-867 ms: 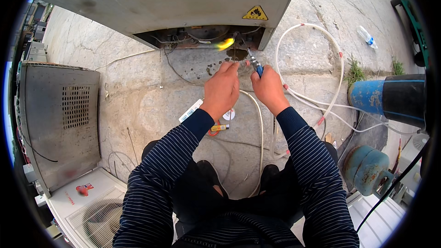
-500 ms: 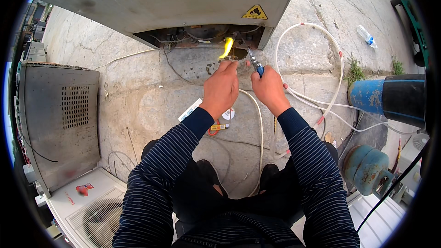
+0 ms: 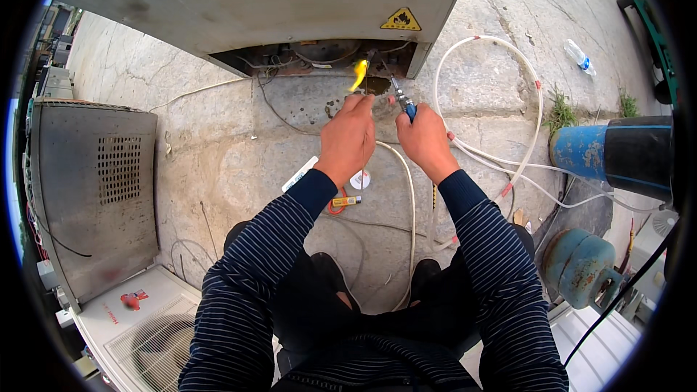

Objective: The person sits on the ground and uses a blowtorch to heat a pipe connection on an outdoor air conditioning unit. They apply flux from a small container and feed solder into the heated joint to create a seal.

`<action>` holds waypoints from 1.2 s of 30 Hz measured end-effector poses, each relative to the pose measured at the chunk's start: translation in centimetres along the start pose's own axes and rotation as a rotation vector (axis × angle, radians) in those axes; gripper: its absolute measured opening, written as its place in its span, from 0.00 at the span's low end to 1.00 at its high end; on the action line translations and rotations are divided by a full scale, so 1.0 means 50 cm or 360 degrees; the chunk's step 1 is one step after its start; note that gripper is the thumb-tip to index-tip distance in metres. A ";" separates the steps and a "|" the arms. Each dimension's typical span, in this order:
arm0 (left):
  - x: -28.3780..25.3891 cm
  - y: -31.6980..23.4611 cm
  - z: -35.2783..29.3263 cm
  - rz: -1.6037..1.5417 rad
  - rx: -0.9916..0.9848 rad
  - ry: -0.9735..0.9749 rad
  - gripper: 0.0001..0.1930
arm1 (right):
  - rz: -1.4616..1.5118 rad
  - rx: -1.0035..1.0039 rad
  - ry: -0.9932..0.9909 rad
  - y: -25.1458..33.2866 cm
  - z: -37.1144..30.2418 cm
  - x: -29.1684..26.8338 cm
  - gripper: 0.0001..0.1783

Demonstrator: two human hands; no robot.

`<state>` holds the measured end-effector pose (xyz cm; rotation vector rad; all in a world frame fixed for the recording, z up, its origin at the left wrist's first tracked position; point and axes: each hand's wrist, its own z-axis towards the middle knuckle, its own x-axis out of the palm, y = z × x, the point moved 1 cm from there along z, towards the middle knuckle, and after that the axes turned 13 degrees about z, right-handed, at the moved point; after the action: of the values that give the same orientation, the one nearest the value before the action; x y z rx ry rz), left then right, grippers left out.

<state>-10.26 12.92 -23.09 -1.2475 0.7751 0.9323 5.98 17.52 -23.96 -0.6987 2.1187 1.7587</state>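
A thin rod is pinched in the left hand point(image 3: 350, 138), and a blue-handled torch point(image 3: 404, 104) is gripped in the right hand point(image 3: 425, 139). The yellow flame point(image 3: 359, 74), low beside the fingers 0.9 s ago, now stands higher, at twelve o'clock, against the pipework in the open base of the grey unit point(image 3: 290, 0); heating is judged under way. White hoses point(image 3: 534, 101) loop at two o'clock.

This is an outdoor repair yard for cooling appliances, on cracked concrete ground point(image 3: 218, 138) with weeds point(image 3: 563, 112) growing in the joints. Metal appliance casings point(image 3: 94, 196) and an air-conditioner unit point(image 3: 145, 327) lie about, a large cabinet point(image 3: 276, 0) has its base open, and gas cylinders point(image 3: 581, 265) with white hoses point(image 3: 523, 72) sit nearby.
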 end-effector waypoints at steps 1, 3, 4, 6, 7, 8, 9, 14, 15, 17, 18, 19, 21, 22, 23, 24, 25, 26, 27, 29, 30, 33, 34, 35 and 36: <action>-0.001 0.000 0.001 0.0004 -0.0004 0.0002 0.18 | -0.0002 -0.0001 0.0001 0.000 0.000 -0.001 0.16; 0.000 0.002 0.001 0.0018 0.0004 0.0004 0.19 | -0.0005 -0.0002 0.0006 0.000 0.000 -0.001 0.16; 0.003 0.006 0.001 0.0027 0.0016 0.0005 0.19 | -0.0006 -0.0001 0.0009 0.000 0.000 -0.001 0.16; 0.003 0.007 0.002 0.0036 0.0029 0.0008 0.20 | -0.0010 0.0005 0.0014 0.000 0.001 0.000 0.16; 0.003 0.007 0.002 0.0037 0.0030 0.0010 0.20 | -0.0013 0.0010 0.0017 -0.001 0.001 0.000 0.16; 0.003 0.007 0.002 0.0038 0.0031 0.0012 0.20 | -0.0015 0.0015 0.0020 -0.001 0.001 0.000 0.16; 0.004 0.007 0.002 0.0037 0.0033 0.0006 0.20 | -0.0015 0.0016 0.0021 -0.002 0.002 0.001 0.16; -0.001 0.001 0.003 0.0021 -0.0013 0.0013 0.18 | -0.0010 0.0021 0.0023 -0.001 0.003 0.001 0.16; -0.001 -0.001 0.004 0.0021 -0.0013 0.0012 0.18 | -0.0012 0.0019 0.0025 -0.003 0.003 0.001 0.16; -0.003 -0.002 0.005 0.0023 -0.0014 0.0008 0.18 | -0.0014 0.0014 0.0031 -0.007 0.004 0.003 0.16; -0.001 0.000 0.004 0.0031 -0.0001 0.0007 0.19 | -0.0015 0.0013 0.0032 -0.006 0.004 0.003 0.16; 0.003 0.004 0.004 0.0040 0.0012 0.0007 0.19 | -0.0016 0.0011 0.0032 -0.006 0.004 0.003 0.16; 0.002 0.004 0.005 0.0038 0.0016 0.0001 0.19 | -0.0015 0.0008 0.0029 -0.006 0.004 0.002 0.16; 0.002 0.002 0.005 0.0028 0.0006 -0.0005 0.19 | -0.0013 0.0005 0.0027 -0.005 0.004 0.002 0.16; 0.000 0.000 0.005 0.0017 -0.0004 -0.0011 0.18 | -0.0011 0.0002 0.0025 -0.006 0.004 0.002 0.16; 0.000 0.000 0.005 0.0018 -0.0006 -0.0008 0.18 | -0.0015 0.0002 0.0023 -0.005 0.004 0.001 0.16; 0.000 -0.001 0.005 0.0019 -0.0007 -0.0005 0.18 | -0.0020 0.0002 0.0021 -0.005 0.003 0.001 0.16; 0.001 0.000 0.005 0.0021 -0.0009 -0.0001 0.18 | -0.0023 0.0003 0.0020 -0.004 0.003 0.001 0.16; 0.003 0.002 0.005 0.0026 0.0001 -0.0002 0.19 | -0.0022 0.0007 0.0022 -0.003 0.003 0.001 0.16; 0.005 0.006 0.005 0.0037 0.0023 -0.0005 0.20 | -0.0021 0.0012 0.0024 -0.002 0.002 0.000 0.16; 0.005 0.005 0.005 0.0039 0.0021 -0.0001 0.20 | -0.0014 0.0007 0.0021 -0.003 0.002 0.000 0.16; 0.004 0.005 0.005 0.0051 0.0014 0.0005 0.20 | -0.0004 0.0001 0.0020 -0.003 0.002 0.000 0.16; 0.005 0.007 0.006 0.0057 0.0012 0.0004 0.20 | -0.0006 0.0005 0.0023 -0.001 0.002 0.000 0.16; 0.005 0.006 0.006 0.0060 0.0012 0.0003 0.20 | -0.0011 0.0012 0.0023 0.000 0.002 -0.001 0.16; 0.006 0.004 0.006 0.0052 0.0005 0.0000 0.20 | -0.0017 0.0013 0.0025 -0.002 0.002 -0.001 0.16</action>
<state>-10.33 13.30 -23.38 -1.2355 0.7989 0.9574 6.06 17.64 -24.02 -0.7225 2.1271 1.7439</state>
